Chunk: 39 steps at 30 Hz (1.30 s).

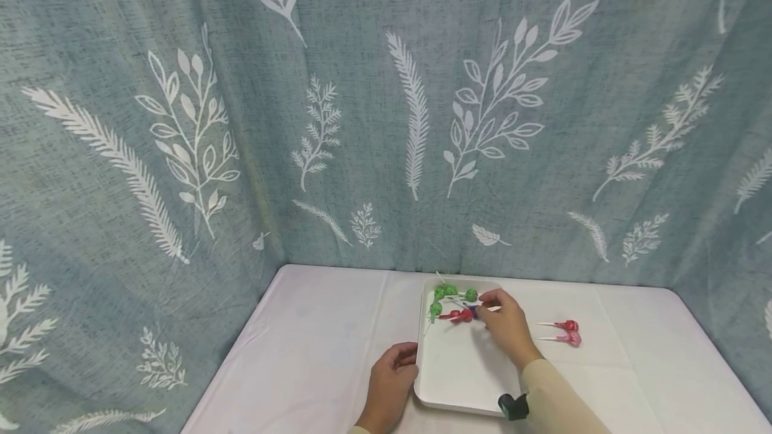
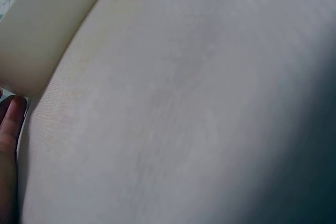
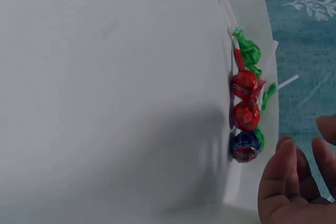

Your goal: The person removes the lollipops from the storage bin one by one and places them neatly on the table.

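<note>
A white rectangular tray holds several green-wrapped lollipops and two red ones near its far end. Beside the reds lies a dark blue lollipop. My right hand hovers over that end, close to the blue lollipop; in the right wrist view its bent fingers and thumb are apart with nothing between them. Along the tray's left side rests my left hand, loosely bent. In the left wrist view its fingers touch the tray wall.
To the right of the tray, a red lollipop and a pink lollipop lie side by side on the white tablecloth. A blue-green curtain with white leaf prints surrounds the table at the back and sides.
</note>
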Tool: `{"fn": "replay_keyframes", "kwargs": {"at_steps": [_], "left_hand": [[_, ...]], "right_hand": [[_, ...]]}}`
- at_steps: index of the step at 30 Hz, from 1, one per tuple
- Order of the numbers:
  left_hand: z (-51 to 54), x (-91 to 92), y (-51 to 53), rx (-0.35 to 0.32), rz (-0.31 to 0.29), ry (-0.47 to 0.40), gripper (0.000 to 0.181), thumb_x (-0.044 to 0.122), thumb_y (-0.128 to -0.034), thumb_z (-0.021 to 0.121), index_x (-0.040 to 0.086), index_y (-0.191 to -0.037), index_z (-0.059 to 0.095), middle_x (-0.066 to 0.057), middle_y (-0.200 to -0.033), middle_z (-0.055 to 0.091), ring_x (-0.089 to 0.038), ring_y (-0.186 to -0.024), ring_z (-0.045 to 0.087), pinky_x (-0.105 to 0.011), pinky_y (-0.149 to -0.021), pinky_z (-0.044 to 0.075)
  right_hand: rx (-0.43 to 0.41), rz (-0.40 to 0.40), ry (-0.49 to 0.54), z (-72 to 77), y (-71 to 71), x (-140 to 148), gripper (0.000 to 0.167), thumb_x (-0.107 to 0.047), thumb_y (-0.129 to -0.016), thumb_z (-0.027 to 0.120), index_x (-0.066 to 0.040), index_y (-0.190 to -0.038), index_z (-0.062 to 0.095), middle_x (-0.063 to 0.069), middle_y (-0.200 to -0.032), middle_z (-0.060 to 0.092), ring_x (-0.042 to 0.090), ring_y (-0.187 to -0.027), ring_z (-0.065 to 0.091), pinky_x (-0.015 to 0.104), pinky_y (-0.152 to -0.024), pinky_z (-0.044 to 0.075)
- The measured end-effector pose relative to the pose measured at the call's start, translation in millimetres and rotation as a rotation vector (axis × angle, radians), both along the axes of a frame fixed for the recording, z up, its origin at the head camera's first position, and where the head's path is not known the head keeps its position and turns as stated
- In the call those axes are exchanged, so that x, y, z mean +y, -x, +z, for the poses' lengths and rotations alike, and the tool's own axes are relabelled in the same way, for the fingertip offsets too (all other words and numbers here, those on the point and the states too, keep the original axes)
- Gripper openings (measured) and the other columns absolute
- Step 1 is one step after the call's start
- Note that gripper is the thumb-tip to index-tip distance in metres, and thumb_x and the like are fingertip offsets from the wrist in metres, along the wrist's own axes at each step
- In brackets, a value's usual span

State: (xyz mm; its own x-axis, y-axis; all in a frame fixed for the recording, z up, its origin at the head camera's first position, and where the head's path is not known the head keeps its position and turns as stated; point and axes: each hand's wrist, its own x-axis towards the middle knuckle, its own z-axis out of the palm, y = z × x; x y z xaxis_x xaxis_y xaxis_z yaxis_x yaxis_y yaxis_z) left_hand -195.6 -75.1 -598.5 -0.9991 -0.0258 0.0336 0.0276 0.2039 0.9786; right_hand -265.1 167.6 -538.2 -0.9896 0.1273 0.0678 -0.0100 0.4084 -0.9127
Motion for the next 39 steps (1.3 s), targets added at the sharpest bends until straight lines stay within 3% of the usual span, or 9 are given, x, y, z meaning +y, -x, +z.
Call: {"fn": "replay_keyframes", "kwargs": {"at_steps": [6, 18, 21, 26, 32, 39], "left_hand": [[3.5, -0.6, -2.3, -0.01, -0.002, 0.01, 0.041, 0.003, -0.0889, 0.065, 0.0, -0.129, 0.071, -0.005, -0.116, 0.076, -0.021, -0.109, 0.073, -0.033, -0.091, 0.06], [-1.7, -2.5, -0.4, -0.003, -0.004, -0.007, 0.041, 0.004, -0.0885, 0.065, 0.002, -0.129, 0.072, -0.001, -0.113, 0.076, -0.019, -0.108, 0.072, -0.027, -0.09, 0.058], [-2.1, -2.8, -0.5, -0.007, -0.005, -0.022, 0.041, 0.004, -0.0886, 0.065, 0.002, -0.129, 0.072, -0.002, -0.114, 0.076, -0.019, -0.108, 0.072, -0.027, -0.09, 0.058], [-2.6, -3.1, -0.5, -0.012, -0.001, -0.025, 0.04, 0.004, -0.089, 0.066, 0.003, -0.129, 0.072, -0.001, -0.113, 0.075, -0.018, -0.108, 0.072, -0.028, -0.09, 0.059], [-3.4, -3.2, -0.1, -0.003, 0.004, -0.035, 0.039, 0.004, -0.0887, 0.067, 0.003, -0.128, 0.073, -0.001, -0.112, 0.076, -0.018, -0.107, 0.072, -0.026, -0.091, 0.058], [-4.7, -3.3, -0.7, -0.006, -0.001, -0.038, 0.04, 0.005, -0.0891, 0.067, 0.003, -0.128, 0.073, -0.001, -0.114, 0.076, -0.018, -0.109, 0.072, -0.026, -0.091, 0.057]], "right_hand": [[-0.019, 0.013, 0.025, -7.9, 3.8, -5, 0.024, -0.002, -0.1, 0.066, 0.008, -0.122, 0.065, 0.019, -0.114, 0.065, 0.022, -0.085, 0.066, 0.033, -0.071, 0.059], [-0.044, 0.018, -0.001, -18.2, 14.8, -10, 0.03, -0.001, -0.098, 0.068, 0.011, -0.125, 0.064, 0.031, -0.129, 0.053, 0.027, -0.082, 0.067, 0.032, -0.067, 0.06], [-0.062, 0.012, -0.048, -20.9, 15.9, -12, 0.031, -0.003, -0.098, 0.068, 0.01, -0.126, 0.065, 0.031, -0.13, 0.053, 0.033, -0.094, 0.067, 0.035, -0.072, 0.06], [-0.1, 0.012, -0.127, -22.5, 16.2, -15, 0.03, -0.003, -0.097, 0.069, 0.01, -0.124, 0.069, 0.027, -0.126, 0.058, 0.041, -0.114, 0.061, 0.048, -0.091, 0.057], [-0.07, 0.022, -0.174, -23.8, 14.4, -16, 0.024, 0.003, -0.09, 0.07, 0.009, -0.113, 0.071, 0.025, -0.116, 0.061, 0.042, -0.113, 0.061, 0.059, -0.103, 0.049], [-0.034, 0.034, -0.208, -25.6, 12.5, -16, 0.025, 0.011, -0.083, 0.064, 0.007, -0.107, 0.072, 0.022, -0.11, 0.063, 0.04, -0.108, 0.06, 0.058, -0.1, 0.049]]}}
